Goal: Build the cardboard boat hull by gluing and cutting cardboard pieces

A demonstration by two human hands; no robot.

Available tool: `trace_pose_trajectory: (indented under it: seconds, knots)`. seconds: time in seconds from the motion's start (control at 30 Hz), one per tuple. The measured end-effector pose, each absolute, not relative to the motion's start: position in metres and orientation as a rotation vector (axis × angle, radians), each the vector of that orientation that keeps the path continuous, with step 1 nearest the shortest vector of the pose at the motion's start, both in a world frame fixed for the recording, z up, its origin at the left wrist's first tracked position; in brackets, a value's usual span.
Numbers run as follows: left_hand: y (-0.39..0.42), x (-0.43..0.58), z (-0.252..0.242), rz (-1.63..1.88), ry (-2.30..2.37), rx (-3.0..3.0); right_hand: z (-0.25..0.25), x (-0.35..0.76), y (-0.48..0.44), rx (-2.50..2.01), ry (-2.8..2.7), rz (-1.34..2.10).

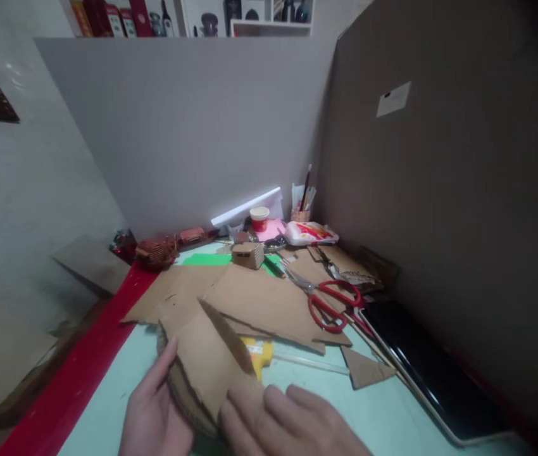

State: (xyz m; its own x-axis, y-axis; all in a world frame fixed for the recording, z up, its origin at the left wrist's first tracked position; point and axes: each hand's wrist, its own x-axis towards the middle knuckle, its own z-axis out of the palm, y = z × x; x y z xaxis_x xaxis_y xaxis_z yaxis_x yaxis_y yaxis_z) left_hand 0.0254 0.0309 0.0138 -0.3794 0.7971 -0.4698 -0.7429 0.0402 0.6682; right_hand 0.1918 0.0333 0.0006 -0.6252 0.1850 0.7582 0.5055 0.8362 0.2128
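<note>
My left hand (155, 411) grips the left edge of a folded cardboard piece (209, 367) at the near edge of the table, thumb raised along its side. My right hand (292, 421) lies over the piece's lower right corner, fingers pressed flat on it. The cardboard stands tilted, with corrugated edges showing near my palms. Behind it a yellow glue gun (257, 353) pokes out from under larger flat cardboard sheets (259, 301).
Red-handled scissors (330, 301) lie on the sheets to the right. A small cardboard box (249, 255), a red cup (259, 218), a brush holder (301, 209) and a white packet (311, 233) stand at the back. A black tablet (430, 373) lies right; grey partition boards (178, 126) enclose the table.
</note>
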Motion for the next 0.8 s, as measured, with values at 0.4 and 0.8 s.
trace_pose_trajectory:
  seconds: [0.4, 0.8]
  knots:
    - [0.029, 0.029, 0.015, 1.655, 1.018, 0.058, 0.018, 0.238, 0.019, -1.005, -1.987, 0.842]
    - [0.024, 0.031, 0.015, 1.678, 0.944, 0.015, 0.01, 0.216, 0.027, -1.126, -2.122, 1.008]
